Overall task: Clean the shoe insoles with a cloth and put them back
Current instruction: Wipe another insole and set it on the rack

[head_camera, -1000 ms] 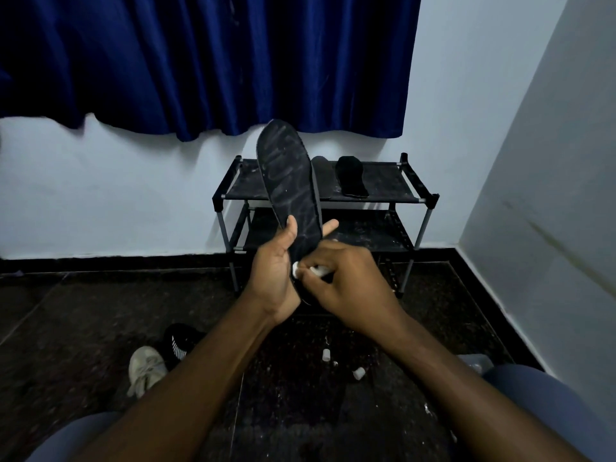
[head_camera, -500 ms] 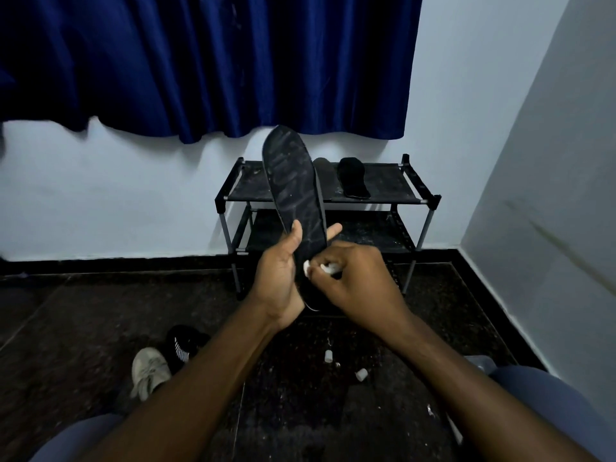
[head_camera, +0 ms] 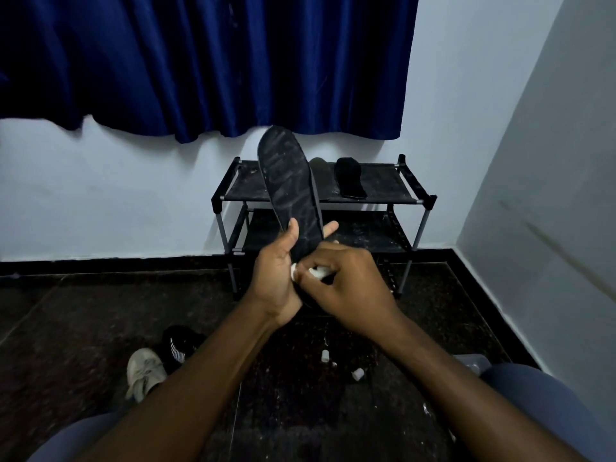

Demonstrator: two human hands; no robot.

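A long black insole (head_camera: pixel 290 185) stands nearly upright in the centre of the head view, streaked with pale marks. My left hand (head_camera: pixel 276 271) grips its lower end, thumb on the front and fingertips showing behind. My right hand (head_camera: pixel 343 278) pinches a small white cloth (head_camera: pixel 315 271) against the insole's heel end. Two more dark insoles lie on the rack's top shelf: a black one (head_camera: pixel 350 178) and a greyer one (head_camera: pixel 321 168) partly hidden behind the held insole.
A black two-tier shoe rack (head_camera: pixel 383 191) stands against the white wall under a blue curtain (head_camera: pixel 206 61). On the dark floor lie a pale shoe (head_camera: pixel 145 371), a black shoe (head_camera: pixel 180 341) and small white bits (head_camera: pixel 358 373). A wall closes the right side.
The insole and both hands have stayed almost in place. My right hand with the cloth has shifted slightly left along the insole's lower end.
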